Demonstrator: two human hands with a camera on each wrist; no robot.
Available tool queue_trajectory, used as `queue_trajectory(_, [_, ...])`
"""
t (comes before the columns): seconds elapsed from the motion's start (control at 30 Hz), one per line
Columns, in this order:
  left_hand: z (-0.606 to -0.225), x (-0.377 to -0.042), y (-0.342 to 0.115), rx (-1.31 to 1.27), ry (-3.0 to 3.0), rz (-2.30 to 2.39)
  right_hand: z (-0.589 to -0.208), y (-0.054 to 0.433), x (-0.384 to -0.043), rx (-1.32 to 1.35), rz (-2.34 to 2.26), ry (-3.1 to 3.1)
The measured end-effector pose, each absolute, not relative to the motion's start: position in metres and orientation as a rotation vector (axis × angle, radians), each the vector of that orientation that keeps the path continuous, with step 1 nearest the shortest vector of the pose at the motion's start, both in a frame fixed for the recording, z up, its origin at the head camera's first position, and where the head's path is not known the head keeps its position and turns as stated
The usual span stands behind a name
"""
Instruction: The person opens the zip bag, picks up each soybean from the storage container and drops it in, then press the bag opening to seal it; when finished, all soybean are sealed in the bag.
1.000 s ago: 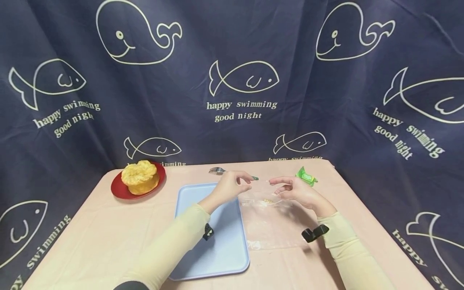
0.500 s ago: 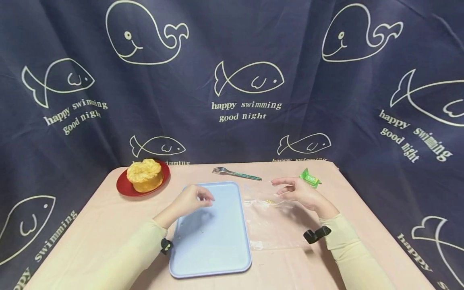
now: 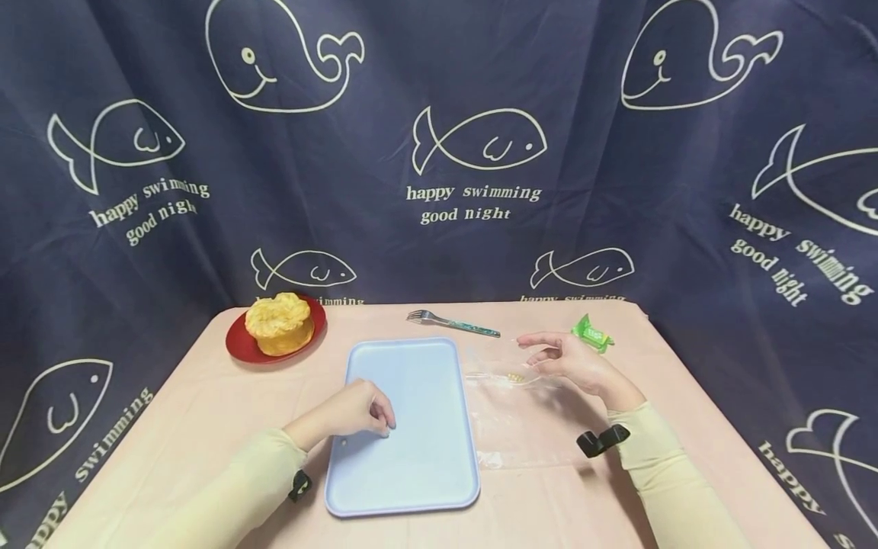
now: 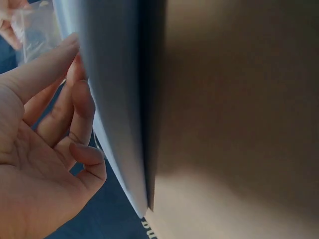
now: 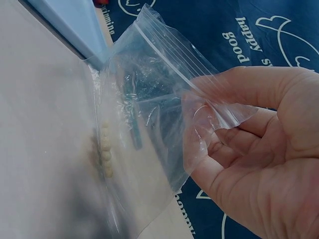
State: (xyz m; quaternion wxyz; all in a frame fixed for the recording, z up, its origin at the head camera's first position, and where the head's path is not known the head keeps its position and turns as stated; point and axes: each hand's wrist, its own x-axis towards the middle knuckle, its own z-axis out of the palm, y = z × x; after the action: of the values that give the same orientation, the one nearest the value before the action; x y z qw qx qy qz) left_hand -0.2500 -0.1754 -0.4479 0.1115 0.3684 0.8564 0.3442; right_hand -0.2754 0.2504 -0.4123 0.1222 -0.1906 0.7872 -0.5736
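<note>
My left hand [image 3: 358, 409] is over the light blue tray [image 3: 411, 465], fingers curled and fingertips at its surface. Whether anything small lies between them is hidden; the left wrist view shows the thumb and fingers against the tray. A small speck [image 3: 344, 442] lies near the tray's left edge. With thumb and fingers, my right hand [image 3: 579, 366] grips the upper edge of a clear zip-lock bag [image 5: 149, 94], lifted so its mouth stands up. Inside the bag, several small pale yellow round pieces [image 5: 106, 154] sit in a row along a fold.
A fork [image 3: 453, 323] with a patterned green handle lies behind the tray. At the back left, a red plate [image 3: 243, 347] bears a yellow cake-like bun [image 3: 280, 324]. A green wrapped packet [image 3: 591, 334] lies beyond my right hand. A dark printed curtain [image 3: 473, 244] hangs behind the table.
My left hand has left the bag's mouth and moved left and down onto the tray. My right hand keeps its grip on the bag. The view has shifted slightly.
</note>
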Motion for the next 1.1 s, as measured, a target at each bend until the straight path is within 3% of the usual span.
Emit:
queue_trajectory(0.47, [-0.427, -0.271, -0.146, 1.161, 2.612, 0.953, -0.413, 0.258, -0.279, -0.596, -1.727, 2.263])
queue_trajectory(0.77, [-0.401, -0.288, -0.083, 1.131, 2.714, 1.107, -0.413, 0.260, -0.278, -0.548, -1.738, 2.270])
queue_trajectory(1.1, [-0.401, -0.297, -0.019, 1.079, 2.891, 1.133, -0.418, 0.258, -0.274, -0.536, -1.755, 2.261])
